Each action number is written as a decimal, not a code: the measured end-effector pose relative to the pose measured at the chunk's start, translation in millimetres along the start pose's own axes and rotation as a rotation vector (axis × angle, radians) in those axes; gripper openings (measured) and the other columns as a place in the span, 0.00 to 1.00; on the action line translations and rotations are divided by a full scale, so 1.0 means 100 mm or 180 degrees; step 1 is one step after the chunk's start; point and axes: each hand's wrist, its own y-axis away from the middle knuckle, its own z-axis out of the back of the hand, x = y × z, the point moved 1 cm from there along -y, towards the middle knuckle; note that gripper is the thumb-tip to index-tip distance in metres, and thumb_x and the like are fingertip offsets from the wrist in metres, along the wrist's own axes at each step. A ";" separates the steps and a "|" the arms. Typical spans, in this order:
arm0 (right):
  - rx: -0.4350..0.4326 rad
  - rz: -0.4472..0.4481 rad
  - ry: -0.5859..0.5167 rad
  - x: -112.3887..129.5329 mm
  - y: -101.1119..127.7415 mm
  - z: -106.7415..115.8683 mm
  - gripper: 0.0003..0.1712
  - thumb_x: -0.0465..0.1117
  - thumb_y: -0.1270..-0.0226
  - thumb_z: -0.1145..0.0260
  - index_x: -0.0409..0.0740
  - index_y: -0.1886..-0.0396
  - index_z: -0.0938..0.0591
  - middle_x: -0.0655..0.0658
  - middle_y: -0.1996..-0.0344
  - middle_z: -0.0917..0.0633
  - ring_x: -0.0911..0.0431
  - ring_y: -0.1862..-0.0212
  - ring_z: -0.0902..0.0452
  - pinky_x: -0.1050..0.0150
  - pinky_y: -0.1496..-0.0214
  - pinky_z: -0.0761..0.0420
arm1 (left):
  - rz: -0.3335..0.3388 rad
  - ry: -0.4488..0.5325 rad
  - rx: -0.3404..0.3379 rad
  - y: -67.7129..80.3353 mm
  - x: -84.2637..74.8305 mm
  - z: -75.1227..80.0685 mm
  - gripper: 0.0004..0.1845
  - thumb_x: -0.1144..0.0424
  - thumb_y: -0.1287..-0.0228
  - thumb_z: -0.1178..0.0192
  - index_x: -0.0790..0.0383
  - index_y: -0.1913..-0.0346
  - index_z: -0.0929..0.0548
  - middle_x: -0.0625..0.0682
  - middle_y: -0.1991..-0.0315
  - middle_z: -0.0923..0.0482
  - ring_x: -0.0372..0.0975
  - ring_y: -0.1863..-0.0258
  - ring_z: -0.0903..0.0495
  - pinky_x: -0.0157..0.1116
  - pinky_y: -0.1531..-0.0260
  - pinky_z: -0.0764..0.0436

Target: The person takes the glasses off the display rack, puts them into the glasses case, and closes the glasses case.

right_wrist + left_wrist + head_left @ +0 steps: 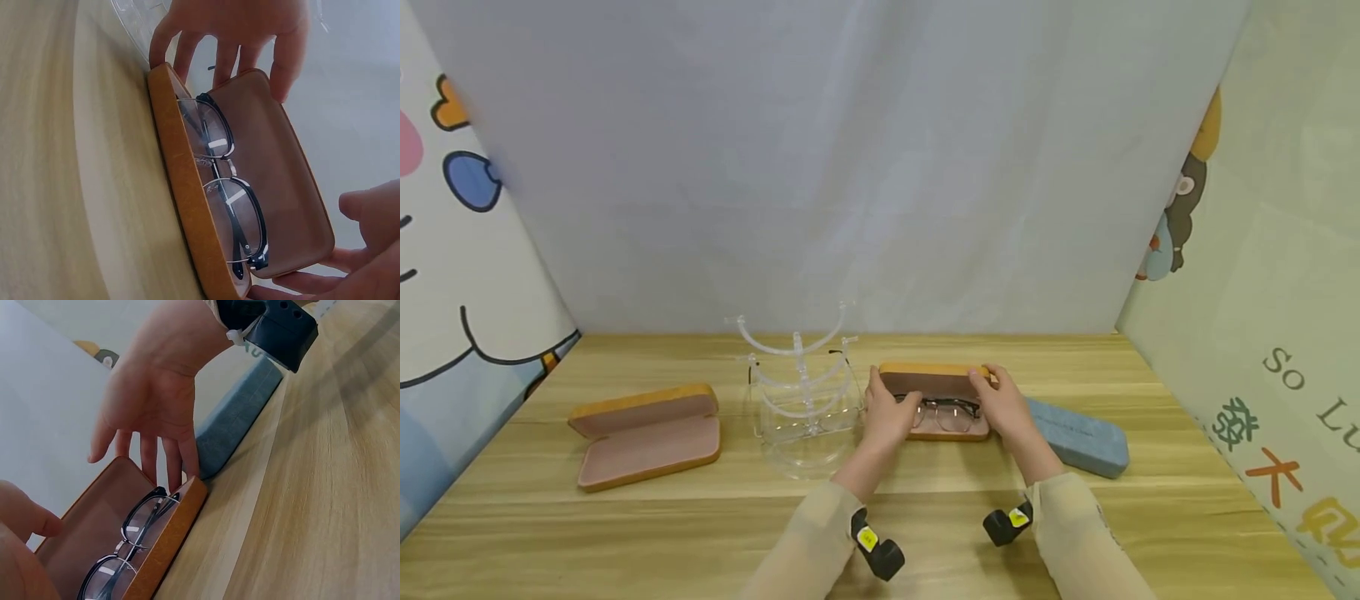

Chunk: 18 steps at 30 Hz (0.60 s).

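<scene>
In the head view, just below the middle of the frame, an open tan cork-covered glasses case with a pinkish lining point(934, 392) lies on the pale wooden table point(625, 533), its long axis running left to right across the picture. A pair of dark-rimmed spectacles with clear lenses point(949, 410) lies folded inside it, along that same axis, lenses toward the raised lid.

The left hand point(887, 414) sits at the case's left end and the right hand point(1004, 405) at its right end, so the case lies directly between them, each hand equally close to its own end. The left hand's fingers are loosely extended against the lid edge and end wall; the right wrist view shows them at the top of that frame, touching rather than clasping. The right hand's fingers are likewise straight, tips on the lid's far corner and the case's end, as the left wrist view shows.

Just right of the case lies a closed blue felt glasses case point(1078, 436), angled toward the lower right. To the left stands a clear acrylic tiered glasses stand point(797, 392), and farther left a second open tan case point(647, 433).
</scene>
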 end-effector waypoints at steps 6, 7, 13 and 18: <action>-0.0116 0.0006 -0.0040 -0.02 0.02 0.01 0.32 0.55 0.29 0.56 0.42 0.33 0.42 0.32 0.37 0.37 0.39 0.38 0.38 0.45 0.41 0.33 | -0.0051 -0.0119 -0.0123 0.01 0.00 -0.02 0.43 0.54 0.40 0.45 0.60 0.29 0.58 0.62 0.30 0.55 0.65 0.34 0.57 0.61 0.39 0.49; -0.0133 0.0019 -0.0052 -0.02 0.02 0.01 0.31 0.55 0.29 0.55 0.42 0.34 0.41 0.32 0.37 0.36 0.39 0.38 0.38 0.45 0.42 0.32 | -0.0072 -0.0135 -0.0147 0.01 -0.01 -0.02 0.43 0.54 0.40 0.45 0.60 0.30 0.57 0.62 0.30 0.54 0.65 0.35 0.56 0.61 0.40 0.48; -0.0240 0.0062 -0.0096 -0.05 0.01 0.00 0.27 0.53 0.29 0.54 0.41 0.38 0.36 0.31 0.40 0.33 0.39 0.40 0.35 0.46 0.45 0.29 | -0.0128 -0.0267 -0.0321 0.03 -0.02 -0.04 0.41 0.53 0.40 0.45 0.64 0.31 0.54 0.64 0.33 0.48 0.65 0.37 0.50 0.59 0.41 0.42; -0.0272 0.0072 -0.0177 -0.08 0.02 -0.01 0.25 0.52 0.29 0.52 0.41 0.41 0.34 0.31 0.40 0.33 0.39 0.39 0.36 0.46 0.46 0.29 | -0.0089 -0.0317 -0.0427 0.03 -0.02 -0.06 0.39 0.48 0.39 0.45 0.64 0.33 0.50 0.63 0.35 0.43 0.63 0.40 0.42 0.57 0.45 0.36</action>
